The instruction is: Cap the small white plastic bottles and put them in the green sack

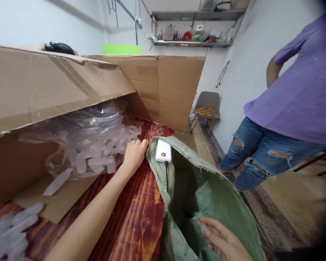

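Observation:
My left hand [136,154] rests over the wooden table with its fingers curled, between a heap of translucent plastic bottles [97,163] and the rim of a green woven sack [228,195]. Whatever its fingers close on is hidden from me. Over the sack's open mouth, my right hand [222,237] pinches a small clear plastic piece [203,229] between thumb and fingers. The bottles spill from a clear plastic bag [97,121] inside a cardboard box [57,83] lying on its side.
A white power bank [163,150] with a black cable lies on the sack's rim. More translucent pieces [15,232] sit at the table's lower left. A person in a purple shirt [296,90] stands at right. Behind are a grey chair [206,99] and a wall shelf [192,43].

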A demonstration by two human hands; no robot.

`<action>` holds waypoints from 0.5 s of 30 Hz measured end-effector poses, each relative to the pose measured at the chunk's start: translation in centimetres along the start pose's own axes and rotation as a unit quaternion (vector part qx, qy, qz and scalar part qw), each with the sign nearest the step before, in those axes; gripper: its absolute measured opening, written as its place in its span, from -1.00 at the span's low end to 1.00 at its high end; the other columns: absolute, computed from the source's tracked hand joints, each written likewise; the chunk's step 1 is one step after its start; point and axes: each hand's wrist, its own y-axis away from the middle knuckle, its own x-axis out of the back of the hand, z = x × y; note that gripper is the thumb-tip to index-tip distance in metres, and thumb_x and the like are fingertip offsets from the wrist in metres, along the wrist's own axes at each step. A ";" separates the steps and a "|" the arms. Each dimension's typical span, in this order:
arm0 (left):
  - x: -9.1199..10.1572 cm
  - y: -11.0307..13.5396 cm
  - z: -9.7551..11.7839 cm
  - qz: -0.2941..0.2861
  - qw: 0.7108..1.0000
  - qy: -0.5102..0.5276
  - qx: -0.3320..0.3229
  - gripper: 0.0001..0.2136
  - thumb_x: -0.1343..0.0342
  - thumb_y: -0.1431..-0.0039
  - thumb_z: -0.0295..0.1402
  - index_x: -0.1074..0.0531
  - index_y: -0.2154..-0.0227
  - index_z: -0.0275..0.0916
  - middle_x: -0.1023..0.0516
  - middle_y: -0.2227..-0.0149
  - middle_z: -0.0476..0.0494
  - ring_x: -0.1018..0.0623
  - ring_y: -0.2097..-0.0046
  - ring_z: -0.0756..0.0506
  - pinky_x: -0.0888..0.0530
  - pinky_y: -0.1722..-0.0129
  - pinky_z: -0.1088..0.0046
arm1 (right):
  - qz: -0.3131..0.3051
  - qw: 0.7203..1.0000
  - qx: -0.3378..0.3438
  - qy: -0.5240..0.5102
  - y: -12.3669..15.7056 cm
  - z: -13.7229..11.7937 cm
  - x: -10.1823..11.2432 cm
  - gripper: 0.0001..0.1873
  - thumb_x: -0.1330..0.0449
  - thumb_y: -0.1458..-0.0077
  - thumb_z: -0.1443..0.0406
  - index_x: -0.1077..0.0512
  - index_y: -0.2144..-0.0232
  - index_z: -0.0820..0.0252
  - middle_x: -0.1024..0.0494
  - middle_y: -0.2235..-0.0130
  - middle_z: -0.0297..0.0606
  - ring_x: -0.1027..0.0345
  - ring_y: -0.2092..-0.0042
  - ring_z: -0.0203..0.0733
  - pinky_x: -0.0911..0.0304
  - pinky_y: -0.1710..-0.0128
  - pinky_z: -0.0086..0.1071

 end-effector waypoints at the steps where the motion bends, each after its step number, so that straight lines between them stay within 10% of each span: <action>1: 0.5 0.0 0.4 0.008 0.999 0.028 0.015 -0.84 0.03 -0.35 -0.46 -0.40 0.10 -0.34 -0.45 0.13 -0.20 -0.45 0.00 -0.22 -0.32 -0.08 0.04 | 0.003 1.000 0.019 0.002 0.2 -0.5 -0.2 -0.48 -0.48 0.18 -0.01 -0.59 0.22 0.15 -0.61 0.11 -0.18 -0.45 0.07 -0.13 -0.35 0.28 -0.53; 7: 5.3 1.4 6.2 -0.044 0.954 0.297 -0.009 -0.76 0.15 -0.31 -0.40 -0.37 0.09 -0.33 -0.51 0.14 -0.19 -0.54 0.12 -0.13 -0.46 0.12 0.37 | -0.048 0.992 0.095 -0.062 2.0 -5.5 -1.8 -0.50 -0.41 0.03 -0.01 -0.49 0.15 0.17 -0.56 0.11 -0.15 -0.42 -0.04 0.02 -0.30 -0.11 -0.19; 15: 8.9 7.8 13.3 -0.249 0.824 0.506 -0.054 -0.75 0.13 -0.30 -0.27 -0.41 0.25 -0.27 -0.42 0.43 0.00 -0.45 0.39 0.00 -0.39 0.39 0.56 | 0.036 0.935 0.350 0.041 3.2 -9.8 -1.4 -0.73 -0.27 -0.20 0.15 -0.46 0.06 0.05 -0.52 -0.05 -0.23 -0.41 -0.06 -0.19 -0.35 -0.02 -0.46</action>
